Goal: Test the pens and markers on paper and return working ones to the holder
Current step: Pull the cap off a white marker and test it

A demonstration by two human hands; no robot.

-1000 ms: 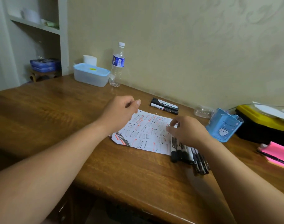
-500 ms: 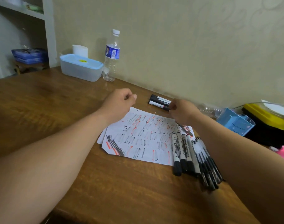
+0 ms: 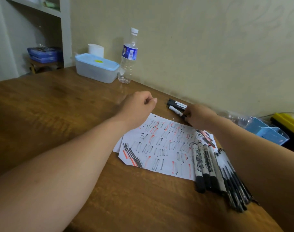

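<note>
A white paper sheet covered in black and red test strokes lies on the wooden table. On its right edge lies a row of several black-capped markers and pens. Near the wall sit a few more markers. My right hand grips the near end of one of those markers. My left hand hovers over the paper's far left corner, fingers curled, holding nothing. The light blue pen holder stands at the right, partly behind my right arm.
A clear lidded box, a white cup and a water bottle stand by the wall at the back. A yellow and black case sits beyond the holder. Shelving with blue trays is at far left.
My right hand left the marker row, reached back to the markers by the wall and closed on one. My left hand stayed near the paper's corner. The camera moved closer and tilted.
</note>
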